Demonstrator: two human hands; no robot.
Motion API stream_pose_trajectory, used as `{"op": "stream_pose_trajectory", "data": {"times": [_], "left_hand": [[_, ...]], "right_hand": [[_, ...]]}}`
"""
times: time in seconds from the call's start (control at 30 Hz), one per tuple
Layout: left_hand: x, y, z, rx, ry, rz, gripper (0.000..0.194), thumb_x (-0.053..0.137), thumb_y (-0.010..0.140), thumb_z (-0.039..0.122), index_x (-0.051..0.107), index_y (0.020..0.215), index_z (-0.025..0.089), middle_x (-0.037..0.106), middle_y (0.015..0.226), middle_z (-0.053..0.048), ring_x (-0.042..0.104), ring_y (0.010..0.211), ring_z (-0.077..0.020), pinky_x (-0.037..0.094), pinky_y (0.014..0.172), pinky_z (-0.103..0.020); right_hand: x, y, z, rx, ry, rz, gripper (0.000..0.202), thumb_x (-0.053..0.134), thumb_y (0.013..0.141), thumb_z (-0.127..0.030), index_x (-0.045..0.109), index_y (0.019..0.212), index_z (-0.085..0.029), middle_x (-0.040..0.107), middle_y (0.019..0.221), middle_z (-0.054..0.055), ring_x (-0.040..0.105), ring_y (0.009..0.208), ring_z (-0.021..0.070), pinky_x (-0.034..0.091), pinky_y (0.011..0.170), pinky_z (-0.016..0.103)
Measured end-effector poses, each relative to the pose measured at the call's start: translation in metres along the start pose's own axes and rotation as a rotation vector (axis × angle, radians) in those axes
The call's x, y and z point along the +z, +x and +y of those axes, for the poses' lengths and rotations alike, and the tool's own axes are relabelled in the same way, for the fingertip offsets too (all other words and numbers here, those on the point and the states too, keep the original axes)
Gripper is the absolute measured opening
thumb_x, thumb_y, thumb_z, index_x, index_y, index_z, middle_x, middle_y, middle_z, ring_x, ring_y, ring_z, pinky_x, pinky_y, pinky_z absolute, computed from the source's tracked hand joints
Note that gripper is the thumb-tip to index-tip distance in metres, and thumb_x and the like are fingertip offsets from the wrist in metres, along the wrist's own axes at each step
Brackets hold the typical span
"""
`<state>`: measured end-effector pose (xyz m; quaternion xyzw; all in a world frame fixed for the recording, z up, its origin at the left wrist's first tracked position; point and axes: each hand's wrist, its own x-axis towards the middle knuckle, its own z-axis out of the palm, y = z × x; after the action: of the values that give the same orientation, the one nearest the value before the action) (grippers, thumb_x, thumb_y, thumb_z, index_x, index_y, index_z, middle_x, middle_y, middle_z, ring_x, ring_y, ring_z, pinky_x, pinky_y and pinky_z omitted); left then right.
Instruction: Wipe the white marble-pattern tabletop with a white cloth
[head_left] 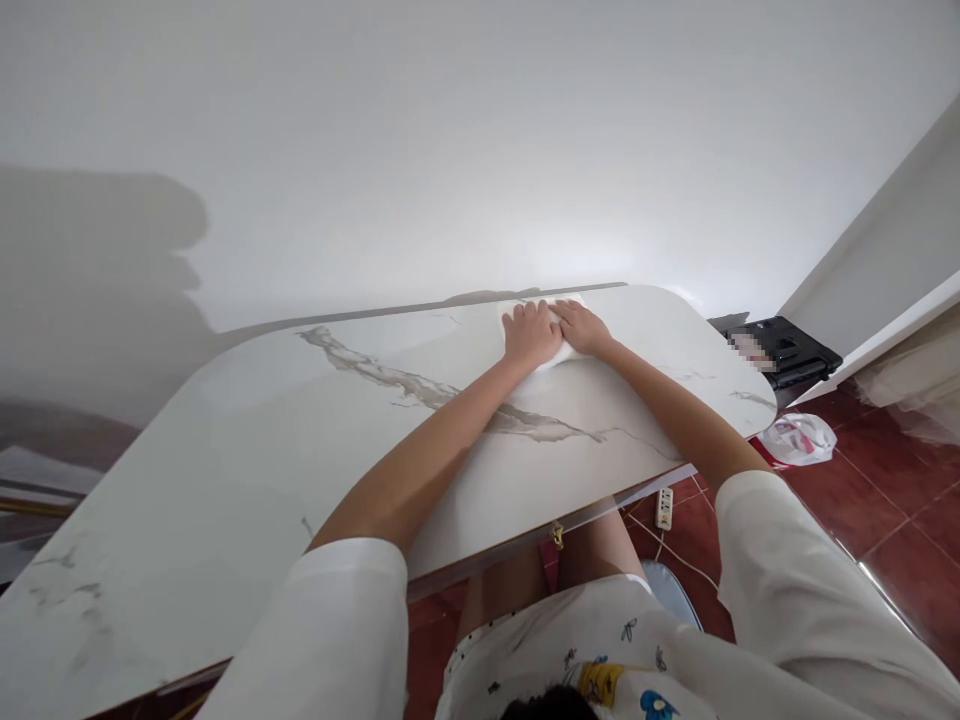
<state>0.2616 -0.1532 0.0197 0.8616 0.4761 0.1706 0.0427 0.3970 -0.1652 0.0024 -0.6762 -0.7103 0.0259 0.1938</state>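
Observation:
A folded white cloth [553, 358] lies on the marble-patterned table top [225, 480], close to its far edge by the wall. My left hand [531, 333] grips the cloth from above, its fingers bent and pressed down on it. Right beside it, my right hand [583, 326] holds the right part of the same cloth, with its fingertips close to the left hand. Both arms reach forward across the table. The underside of the cloth is hidden.
A white wall [420, 150] stands behind the table. To the right, on the red tiled floor [892, 490], are a black case [795, 350] and a white plastic bag [802, 440]. A power strip [664, 509] with a cable lies beneath the near edge.

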Motion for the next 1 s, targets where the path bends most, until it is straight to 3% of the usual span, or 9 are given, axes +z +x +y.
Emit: {"op": "stream_pose_trajectory", "data": {"times": [0.3, 0.57, 0.77, 1.0], "left_hand": [[0.007, 0.047, -0.027, -0.011, 0.032, -0.006, 0.042, 0.031, 0.093, 0.028, 0.053, 0.128, 0.021, 0.057, 0.135, -0.014, 0.045, 0.129, -0.0313, 0.033, 0.107, -0.050], [0.012, 0.068, -0.037, -0.011, 0.048, -0.036, 0.044, 0.028, 0.094, 0.032, 0.054, 0.127, 0.018, 0.058, 0.134, -0.015, 0.048, 0.127, -0.0316, 0.034, 0.106, -0.050], [0.016, 0.067, -0.030, -0.034, 0.082, -0.015, 0.043, 0.029, 0.094, 0.030, 0.055, 0.125, 0.016, 0.058, 0.132, -0.017, 0.048, 0.125, -0.0323, 0.034, 0.104, -0.051], [0.025, 0.078, -0.001, -0.012, 0.046, -0.021, 0.043, 0.029, 0.095, 0.032, 0.055, 0.126, 0.016, 0.058, 0.132, -0.017, 0.048, 0.125, -0.0327, 0.034, 0.104, -0.051]], "right_hand": [[0.013, 0.052, 0.007, 0.003, 0.023, 0.033, 0.053, 0.029, 0.092, -0.016, 0.052, 0.140, -0.014, 0.052, 0.147, 0.010, 0.042, 0.138, 0.0280, 0.034, 0.115, 0.050], [0.013, 0.069, 0.009, 0.072, 0.047, 0.010, 0.050, 0.030, 0.095, -0.020, 0.054, 0.138, -0.017, 0.055, 0.146, 0.006, 0.045, 0.137, 0.0256, 0.036, 0.115, 0.046], [0.016, 0.071, 0.020, 0.015, 0.037, 0.007, 0.052, 0.029, 0.095, -0.017, 0.052, 0.141, -0.013, 0.054, 0.146, 0.009, 0.044, 0.137, 0.0249, 0.035, 0.116, 0.044], [0.012, 0.072, 0.062, 0.022, 0.071, 0.019, 0.053, 0.033, 0.091, -0.018, 0.055, 0.139, -0.017, 0.055, 0.146, 0.006, 0.045, 0.137, 0.0253, 0.035, 0.117, 0.047]]}}
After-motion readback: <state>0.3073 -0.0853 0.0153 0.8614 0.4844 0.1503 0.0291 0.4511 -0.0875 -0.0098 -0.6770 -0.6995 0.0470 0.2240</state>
